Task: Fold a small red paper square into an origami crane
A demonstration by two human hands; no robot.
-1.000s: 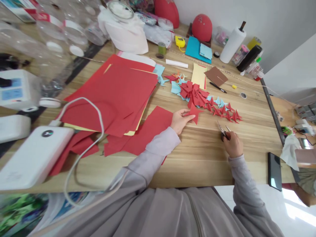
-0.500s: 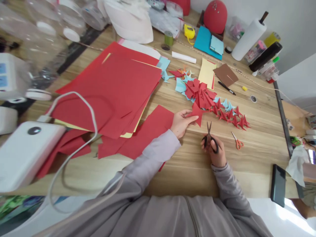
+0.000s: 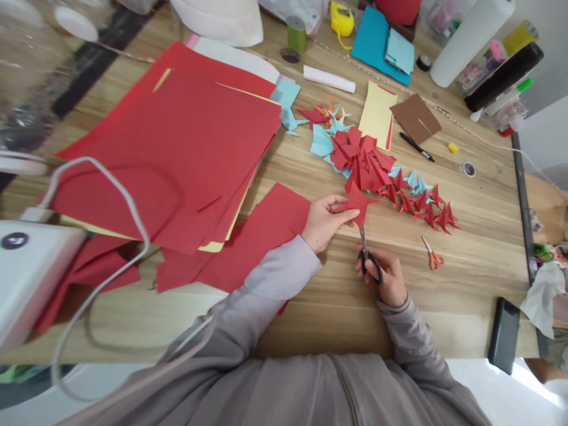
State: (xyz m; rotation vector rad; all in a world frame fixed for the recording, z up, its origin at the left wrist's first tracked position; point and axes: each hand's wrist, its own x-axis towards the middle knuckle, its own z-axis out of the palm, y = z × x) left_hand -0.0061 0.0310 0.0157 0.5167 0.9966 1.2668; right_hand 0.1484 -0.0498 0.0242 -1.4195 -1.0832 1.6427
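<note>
Between the thumb and fingers of my left hand is a pointed red folded paper piece. My right hand grips black-handled scissors, their tips touching or just at the lower point of the red paper. Whether the blades are cutting it I cannot tell. Just beyond lies a pile of red folded paper pieces, and a row of small red folded paper pieces runs off to its right, with light blue ones among them.
Large red paper sheets lie stacked at left, near a white power bank with a looping cable. Orange-handled scissors, a black pen and a phone lie to the right. Yellow paper is farther back.
My right hand has brought the scissors up to the red paper in my left hand, and the blades are closer together. The whole view has shifted slightly.
</note>
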